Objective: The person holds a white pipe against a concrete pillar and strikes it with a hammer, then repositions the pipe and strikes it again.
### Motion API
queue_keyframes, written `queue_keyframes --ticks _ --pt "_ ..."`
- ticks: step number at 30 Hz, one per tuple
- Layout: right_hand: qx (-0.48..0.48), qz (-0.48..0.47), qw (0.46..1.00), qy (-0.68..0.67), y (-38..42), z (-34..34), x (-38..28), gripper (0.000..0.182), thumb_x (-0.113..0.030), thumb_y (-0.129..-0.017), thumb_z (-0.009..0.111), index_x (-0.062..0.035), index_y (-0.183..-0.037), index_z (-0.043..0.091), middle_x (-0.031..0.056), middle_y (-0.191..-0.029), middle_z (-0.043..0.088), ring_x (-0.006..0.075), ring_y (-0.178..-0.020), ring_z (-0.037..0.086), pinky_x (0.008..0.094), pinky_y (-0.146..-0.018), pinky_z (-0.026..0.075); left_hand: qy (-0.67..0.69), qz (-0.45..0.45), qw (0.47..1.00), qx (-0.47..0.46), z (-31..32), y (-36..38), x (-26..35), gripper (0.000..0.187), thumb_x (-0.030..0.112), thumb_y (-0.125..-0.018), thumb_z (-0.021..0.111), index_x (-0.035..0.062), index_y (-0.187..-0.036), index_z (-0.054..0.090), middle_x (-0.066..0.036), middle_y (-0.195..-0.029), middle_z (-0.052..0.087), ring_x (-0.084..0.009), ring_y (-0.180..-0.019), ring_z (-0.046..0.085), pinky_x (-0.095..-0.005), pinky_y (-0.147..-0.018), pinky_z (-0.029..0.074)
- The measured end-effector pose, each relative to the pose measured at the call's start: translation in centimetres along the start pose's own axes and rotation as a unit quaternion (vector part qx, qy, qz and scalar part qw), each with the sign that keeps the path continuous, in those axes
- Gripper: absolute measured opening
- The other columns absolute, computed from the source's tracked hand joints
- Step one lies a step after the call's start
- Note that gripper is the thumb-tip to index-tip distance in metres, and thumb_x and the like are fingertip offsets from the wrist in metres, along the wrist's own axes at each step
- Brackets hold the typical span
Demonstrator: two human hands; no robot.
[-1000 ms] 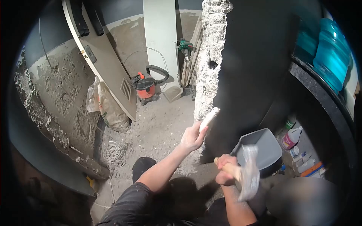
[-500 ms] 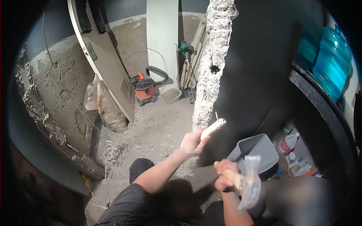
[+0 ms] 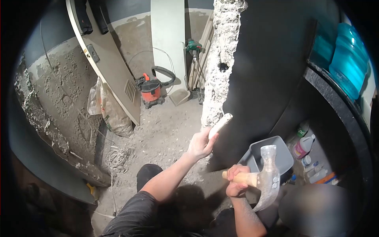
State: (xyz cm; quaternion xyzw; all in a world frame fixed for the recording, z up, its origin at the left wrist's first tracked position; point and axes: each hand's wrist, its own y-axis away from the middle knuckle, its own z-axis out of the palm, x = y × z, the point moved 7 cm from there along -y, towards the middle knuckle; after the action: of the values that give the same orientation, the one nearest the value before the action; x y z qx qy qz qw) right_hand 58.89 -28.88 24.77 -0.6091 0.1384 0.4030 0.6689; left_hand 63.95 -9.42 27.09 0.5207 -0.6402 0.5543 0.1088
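My left hand (image 3: 202,144) is closed around a thick white cylindrical handle (image 3: 221,125), held at the lower part of the broken wall edge (image 3: 215,91). Its far end is hidden, so the tool's kind does not show. Lower and to the right, my right hand (image 3: 237,181) grips the wooden shaft of a claw hammer (image 3: 270,177). The worn metal head is turned to the right, with its curved claw pointing down. Hammer and white handle are apart. Rough pale masonry lies bare along the wall edge, with a dark hole partway up.
A grey bin (image 3: 290,152) stands behind the hammer, near several bottles (image 3: 304,146). Coiled cable (image 3: 117,160) lies on the dusty floor to the left. Further back are a red-and-black vacuum (image 3: 151,93), a dustpan (image 3: 180,97), a leaning door (image 3: 114,67) and a sack (image 3: 114,112).
The hammer, blurred before, now shows sharply, its head turned more sideways in my right hand. My left hand and the white handle have shifted slightly left; the view has moved a little.
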Motion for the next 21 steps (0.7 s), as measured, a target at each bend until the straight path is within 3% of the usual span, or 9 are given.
queue_keyframes --ticks 4,6,7,8,10,14,16,17,21 --pt "-0.103 0.007 0.973 0.205 2.5 -0.9 8.1 0.063 -0.069 -0.095 0.041 -0.0069 -0.084 0.044 0.0014 -0.066 0.045 0.011 -0.053 0.04 0.0246 -0.049 0.033 0.012 -0.013 1.0 -0.011 0.0 0.0 0.1 0.023 0.026 -0.099 0.057 0.0027 -0.094 0.06 -0.016 -0.069 0.062 -0.0307 -0.06 0.063 -0.0385 -0.058 0.048" --pt "0.05 0.214 0.958 0.182 4.8 -2.3 13.5 0.035 -0.036 -0.093 0.064 -0.0014 -0.086 0.063 0.0151 -0.078 0.064 0.032 -0.074 0.063 0.0424 -0.066 0.047 0.023 -0.023 0.999 -0.017 0.0 0.0 0.1 0.024 0.026 -0.099 0.057 0.0023 -0.095 0.06 -0.015 -0.07 0.062 -0.0297 -0.061 0.064 -0.038 -0.058 0.049" --pt "-0.021 0.308 0.934 0.178 5.0 -2.2 13.1 0.031 -0.031 -0.093 0.066 -0.0001 -0.095 0.067 0.0199 -0.093 0.067 0.0331 -0.088 0.066 0.0427 -0.076 0.05 0.021 -0.009 1.0 -0.011 -0.2 -0.1 -0.1 0.024 0.026 -0.099 0.057 0.0019 -0.096 0.061 -0.015 -0.07 0.062 -0.029 -0.062 0.064 -0.0376 -0.059 0.049" --pt "-0.022 0.303 0.936 0.178 5.2 -2.5 13.8 0.031 -0.031 -0.093 0.066 -0.0001 -0.095 0.067 0.0199 -0.093 0.067 0.0331 -0.088 0.066 0.0427 -0.076 0.05 0.019 0.002 1.0 -0.003 -0.5 -0.2 -0.3 0.024 0.026 -0.099 0.058 0.0015 -0.098 0.061 -0.015 -0.07 0.062 -0.0283 -0.063 0.065 -0.0372 -0.06 0.049" --pt "-0.002 0.055 0.962 0.266 4.3 -1.2 9.2 0.032 -0.032 -0.092 0.065 -0.0003 -0.087 0.066 0.019 -0.093 0.067 0.0317 -0.088 0.066 0.0423 -0.073 0.05 0.033 -0.011 0.999 -0.006 -0.7 0.0 -0.5 0.025 0.026 -0.099 0.058 0.001 -0.099 0.062 -0.016 -0.071 0.063 -0.0288 -0.063 0.065 -0.0368 -0.061 0.049" --pt "-0.066 -0.04 0.995 0.062 2.1 0.4 4.3 0.036 -0.032 -0.092 0.06 0.0013 -0.08 0.065 0.015 -0.086 0.068 0.0312 -0.081 0.066 0.0424 -0.067 0.049 0.02 -0.016 0.999 -0.023 -0.5 0.0 -0.9 0.026 0.027 -0.099 0.057 0.0017 -0.1 0.062 -0.018 -0.071 0.063 -0.0289 -0.062 0.064 -0.0379 -0.059 0.048" --pt "-0.005 0.045 0.965 0.257 1.9 0.8 6.8 0.043 -0.033 -0.096 0.056 -0.0011 -0.067 0.056 0.0139 -0.073 0.063 0.0296 -0.067 0.061 0.0426 -0.059 0.045 0.018 -0.025 0.999 -0.031 -0.3 -0.3 -0.8 0.027 0.029 -0.099 0.057 0.0022 -0.1 0.063 -0.018 -0.07 0.062 -0.0288 -0.061 0.064 -0.0382 -0.058 0.048" --pt "0.011 0.229 0.952 0.2 2.5 0.0 9.3 0.045 -0.034 -0.098 0.057 -0.002 -0.067 0.054 0.0136 -0.064 0.058 0.0267 -0.058 0.056 0.042 -0.057 0.044 -0.028 -0.046 0.998 -0.025 -0.3 -0.5 -1.0 0.028 0.03 -0.1 0.057 0.0022 -0.101 0.063 -0.018 -0.069 0.062 -0.0292 -0.06 0.064 -0.0385 -0.058 0.048" --pt "0.043 0.219 0.974 0.048 4.1 -0.5 10.6 0.05 -0.055 -0.098 0.053 -0.0086 -0.081 0.048 -0.0033 -0.062 0.042 0.0064 -0.052 0.04 0.0217 -0.046 0.029 0.011 -0.088 0.995 0.047 -0.7 0.1 -1.3 0.031 0.032 -0.099 0.057 0.0021 -0.103 0.063 -0.018 -0.069 0.063 -0.031 -0.06 0.064 -0.0398 -0.057 0.048"
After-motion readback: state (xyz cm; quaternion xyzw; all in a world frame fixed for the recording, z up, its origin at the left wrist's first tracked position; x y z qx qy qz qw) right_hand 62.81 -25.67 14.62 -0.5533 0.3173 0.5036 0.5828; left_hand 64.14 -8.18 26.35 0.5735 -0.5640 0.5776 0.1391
